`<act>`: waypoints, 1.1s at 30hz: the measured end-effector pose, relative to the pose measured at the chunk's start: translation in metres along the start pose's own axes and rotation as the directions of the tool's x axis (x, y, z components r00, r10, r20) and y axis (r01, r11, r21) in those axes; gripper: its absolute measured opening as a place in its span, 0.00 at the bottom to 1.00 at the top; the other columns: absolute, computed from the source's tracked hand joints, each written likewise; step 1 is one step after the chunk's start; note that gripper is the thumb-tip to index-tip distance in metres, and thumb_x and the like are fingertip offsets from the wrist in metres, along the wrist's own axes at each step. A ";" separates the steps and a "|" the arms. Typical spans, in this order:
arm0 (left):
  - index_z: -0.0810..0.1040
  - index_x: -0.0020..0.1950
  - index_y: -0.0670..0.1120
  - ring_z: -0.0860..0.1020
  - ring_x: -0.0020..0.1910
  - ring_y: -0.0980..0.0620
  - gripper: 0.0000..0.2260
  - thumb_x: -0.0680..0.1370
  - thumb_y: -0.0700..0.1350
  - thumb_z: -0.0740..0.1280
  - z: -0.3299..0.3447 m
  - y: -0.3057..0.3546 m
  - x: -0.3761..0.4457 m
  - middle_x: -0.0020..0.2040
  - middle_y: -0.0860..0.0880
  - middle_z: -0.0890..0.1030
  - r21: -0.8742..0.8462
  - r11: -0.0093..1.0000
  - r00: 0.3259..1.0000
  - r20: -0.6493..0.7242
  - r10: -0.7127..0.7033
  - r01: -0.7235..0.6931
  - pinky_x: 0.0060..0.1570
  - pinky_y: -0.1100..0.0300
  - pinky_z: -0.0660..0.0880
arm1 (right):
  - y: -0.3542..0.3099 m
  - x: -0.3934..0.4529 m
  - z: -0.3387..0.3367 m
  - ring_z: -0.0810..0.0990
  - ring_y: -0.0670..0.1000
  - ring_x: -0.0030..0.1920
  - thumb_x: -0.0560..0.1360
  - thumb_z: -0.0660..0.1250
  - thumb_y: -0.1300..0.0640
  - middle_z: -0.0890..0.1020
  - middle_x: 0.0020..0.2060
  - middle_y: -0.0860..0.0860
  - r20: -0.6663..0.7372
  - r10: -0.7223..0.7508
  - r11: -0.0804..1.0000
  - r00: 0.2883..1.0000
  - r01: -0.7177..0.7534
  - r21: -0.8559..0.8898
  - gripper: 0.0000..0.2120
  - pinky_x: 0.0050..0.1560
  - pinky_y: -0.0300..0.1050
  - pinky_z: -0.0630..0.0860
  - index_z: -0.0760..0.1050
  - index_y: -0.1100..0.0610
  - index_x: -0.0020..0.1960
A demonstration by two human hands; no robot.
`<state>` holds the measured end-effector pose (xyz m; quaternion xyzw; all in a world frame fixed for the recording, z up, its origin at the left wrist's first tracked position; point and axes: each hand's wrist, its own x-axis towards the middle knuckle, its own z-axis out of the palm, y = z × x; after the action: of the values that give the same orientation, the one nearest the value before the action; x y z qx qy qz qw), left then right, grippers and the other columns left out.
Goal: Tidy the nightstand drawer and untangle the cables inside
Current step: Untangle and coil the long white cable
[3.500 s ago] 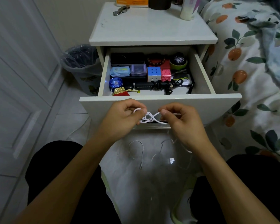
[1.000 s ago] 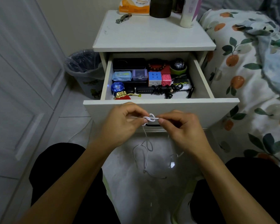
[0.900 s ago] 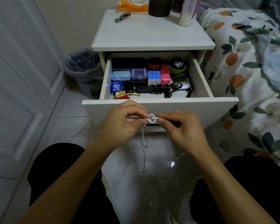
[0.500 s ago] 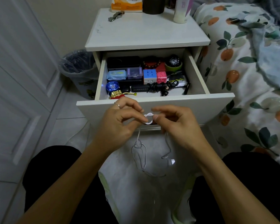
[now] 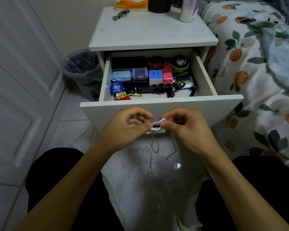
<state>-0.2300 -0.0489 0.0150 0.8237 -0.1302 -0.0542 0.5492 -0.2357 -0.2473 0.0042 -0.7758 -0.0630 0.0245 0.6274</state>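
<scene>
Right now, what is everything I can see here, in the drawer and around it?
white cable: 1, white, knotted between both hands, ends dangling to the floor
drawer: 1, white, pulled open
black cable bundle: 1, black, drawer front
puzzle cube: 1, blue top, drawer middle
pink cube: 1, pink, right of the puzzle cube
bead bracelet: 1, dark brown, drawer back
yo-yo: 1, blue, drawer front left
nightstand: 1, white, beside the bed
bin: 1, grey, left of the nightstand
left hand: 1, pinches the white cable
right hand: 1, pinches the white cable
</scene>
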 end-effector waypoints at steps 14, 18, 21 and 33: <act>0.87 0.40 0.47 0.83 0.37 0.52 0.06 0.64 0.43 0.75 -0.006 -0.003 0.008 0.39 0.45 0.85 -0.404 0.816 0.911 0.202 -0.360 0.412 0.38 0.61 0.79 | -0.002 0.001 0.005 0.79 0.50 0.29 0.74 0.70 0.63 0.78 0.28 0.50 0.219 0.118 0.965 0.969 -0.164 0.206 0.05 0.27 0.39 0.72 0.73 0.59 0.43; 0.87 0.42 0.42 0.83 0.36 0.51 0.10 0.63 0.42 0.74 -0.009 -0.007 0.009 0.39 0.43 0.85 -0.509 0.719 0.879 0.218 -0.424 0.473 0.35 0.61 0.79 | -0.001 0.001 0.000 0.77 0.48 0.28 0.74 0.70 0.63 0.78 0.28 0.52 0.264 0.127 0.935 0.956 -0.205 0.290 0.06 0.26 0.38 0.70 0.74 0.57 0.42; 0.83 0.46 0.41 0.83 0.35 0.52 0.09 0.67 0.39 0.72 -0.010 -0.008 0.010 0.39 0.44 0.85 -0.576 0.660 0.863 0.184 -0.470 0.482 0.32 0.63 0.78 | 0.000 0.003 -0.002 0.75 0.47 0.26 0.74 0.70 0.65 0.76 0.26 0.55 0.196 0.157 0.944 0.968 -0.205 0.257 0.09 0.24 0.37 0.67 0.72 0.56 0.39; 0.83 0.45 0.49 0.83 0.33 0.51 0.06 0.77 0.38 0.69 -0.002 -0.008 0.006 0.36 0.48 0.85 -0.107 0.981 0.986 -0.029 -0.165 0.161 0.31 0.62 0.79 | 0.003 0.004 0.002 0.71 0.50 0.26 0.73 0.73 0.63 0.75 0.28 0.60 0.113 0.131 0.988 0.985 -0.139 0.072 0.10 0.27 0.39 0.70 0.74 0.55 0.38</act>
<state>-0.2228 -0.0460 0.0086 0.8028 -0.0492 -0.0901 0.5874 -0.2317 -0.2455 0.0009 -0.7503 -0.0430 0.1114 0.6503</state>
